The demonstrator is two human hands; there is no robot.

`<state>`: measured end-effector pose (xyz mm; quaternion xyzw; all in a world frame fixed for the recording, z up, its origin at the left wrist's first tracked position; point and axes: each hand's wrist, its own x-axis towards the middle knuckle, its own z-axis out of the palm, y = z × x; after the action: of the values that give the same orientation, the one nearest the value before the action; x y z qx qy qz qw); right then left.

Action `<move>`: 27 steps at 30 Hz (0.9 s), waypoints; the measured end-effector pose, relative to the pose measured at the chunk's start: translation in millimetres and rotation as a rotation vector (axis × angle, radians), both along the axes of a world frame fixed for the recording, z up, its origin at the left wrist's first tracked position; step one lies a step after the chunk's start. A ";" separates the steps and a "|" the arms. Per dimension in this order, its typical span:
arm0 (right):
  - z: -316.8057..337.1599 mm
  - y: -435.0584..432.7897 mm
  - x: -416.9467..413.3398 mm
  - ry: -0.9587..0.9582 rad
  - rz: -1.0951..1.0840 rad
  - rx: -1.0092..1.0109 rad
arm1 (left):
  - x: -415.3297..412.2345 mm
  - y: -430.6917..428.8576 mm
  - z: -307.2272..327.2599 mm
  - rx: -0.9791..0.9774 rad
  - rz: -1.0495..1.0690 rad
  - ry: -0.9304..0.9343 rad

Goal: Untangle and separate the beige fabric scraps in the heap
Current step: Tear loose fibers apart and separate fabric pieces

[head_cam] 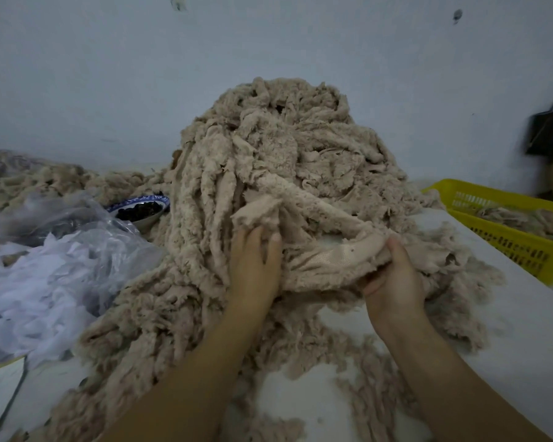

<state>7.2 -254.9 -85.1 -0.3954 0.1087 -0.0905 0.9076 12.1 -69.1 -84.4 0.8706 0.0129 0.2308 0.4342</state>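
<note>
One heap (284,161) just beyond two hands; one basket (508,250) right of them, one bowl (144,222) left. One scrap (326,260) stretched between: left hand (256,266) clutching one end, fingers buried, right hand (393,275) pinching the other under its thumb.

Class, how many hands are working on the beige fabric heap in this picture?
2. The left hand lies against the beige heap near its middle; the right hand grips a scrap at the heap's front right. No others show.
</note>
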 end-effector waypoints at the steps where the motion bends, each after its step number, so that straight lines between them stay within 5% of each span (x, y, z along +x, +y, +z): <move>1: -0.5 0.7 0.3 0.000 0.012 -0.006 | -8.8 -4.0 -0.3 0.042 -0.089 -0.070; 5: -0.7 3.1 -0.8 -0.056 0.039 -0.007 | -24.1 -6.7 2.1 0.202 -0.386 0.014; 14: 1.1 3.3 -3.2 -0.022 0.123 -0.094 | -11.8 39.7 0.3 0.583 -0.091 0.241; 19: -2.5 -1.7 -4.4 -0.033 0.144 -0.286 | -19.9 35.9 14.2 0.249 -0.189 0.134; 22: -7.7 3.6 -5.3 -0.045 0.007 -0.779 | -33.6 21.0 16.4 0.074 -0.205 0.058; 25: -6.7 13.2 -15.9 -0.292 -0.069 -1.077 | -42.9 5.7 19.1 0.037 -0.241 -0.020; 27: -3.6 25.8 -25.0 -0.414 0.158 -1.099 | -45.2 0.2 16.5 0.035 -0.232 -0.069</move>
<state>-17.8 -229.1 -88.7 -0.7883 -0.1634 -0.1409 0.5762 -33.1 -68.9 -68.0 0.8653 -0.1069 0.2092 0.4427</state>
